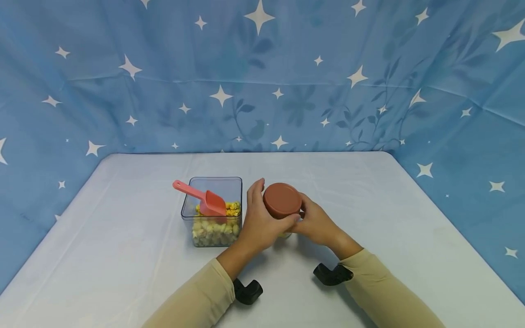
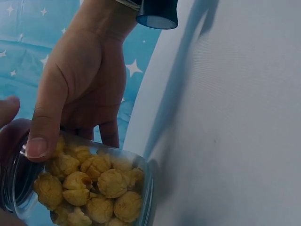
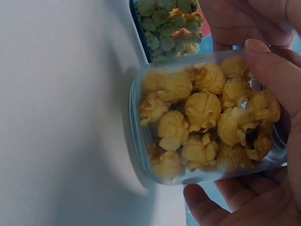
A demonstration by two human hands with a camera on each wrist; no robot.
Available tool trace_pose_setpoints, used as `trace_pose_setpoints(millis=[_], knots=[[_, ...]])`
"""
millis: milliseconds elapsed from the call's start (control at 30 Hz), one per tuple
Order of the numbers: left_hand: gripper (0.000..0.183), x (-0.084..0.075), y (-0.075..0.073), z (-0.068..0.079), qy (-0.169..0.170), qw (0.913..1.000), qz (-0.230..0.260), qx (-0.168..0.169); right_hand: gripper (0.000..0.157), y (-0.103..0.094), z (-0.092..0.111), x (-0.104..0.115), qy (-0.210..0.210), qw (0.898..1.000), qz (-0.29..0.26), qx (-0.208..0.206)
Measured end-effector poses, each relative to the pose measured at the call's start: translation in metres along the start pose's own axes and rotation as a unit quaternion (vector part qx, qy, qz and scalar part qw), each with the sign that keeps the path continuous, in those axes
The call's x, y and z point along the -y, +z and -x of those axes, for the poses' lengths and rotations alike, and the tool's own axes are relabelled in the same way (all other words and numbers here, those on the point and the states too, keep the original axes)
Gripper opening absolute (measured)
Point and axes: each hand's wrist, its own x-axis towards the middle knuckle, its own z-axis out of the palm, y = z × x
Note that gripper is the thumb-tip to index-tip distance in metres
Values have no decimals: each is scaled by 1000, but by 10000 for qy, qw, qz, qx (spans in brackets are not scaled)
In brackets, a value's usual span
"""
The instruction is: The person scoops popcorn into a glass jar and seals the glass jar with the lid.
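Observation:
A clear jar (image 3: pixel 171 162) of round, caramel-coloured popcorn stands upright before me, its base close over the white table. A brown lid (image 1: pixel 282 199) covers its top. My left hand (image 1: pixel 262 224) grips the jar from the left, its thumb across the near side by the rim and its fingers behind. From the right, my right hand (image 1: pixel 317 223) holds the same jar, fingers curled round the upper part just under the lid. In the head view both hands hide most of the jar's body.
Left of the jar stands a clear square container (image 1: pixel 217 180) partly filled with popcorn (image 1: pixel 215 232). A pink scoop (image 1: pixel 212 202) rests in it, handle over the left rim. Behind the white table (image 1: pixel 110 237) hangs a blue curtain (image 1: pixel 164 54) with white stars.

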Motion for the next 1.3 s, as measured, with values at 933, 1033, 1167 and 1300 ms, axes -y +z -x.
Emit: trace_pose_setpoints(millis=[933,1033,1167,1300], knots=[[97,3,-4,-2,141,9993,-101,323,76,1,1,-1,85,9999,28,-75],[104,4,-3,-1,-9,10000,-28,91,79,2,1,-1,153,9999,-1,-80],[95,3,-1,0,-69,9998,53,-201,81,3,1,-1,233,9997,6,-92],[86,3,-2,-1,193,9998,-50,2,79,3,1,-1,184,9998,45,-99]])
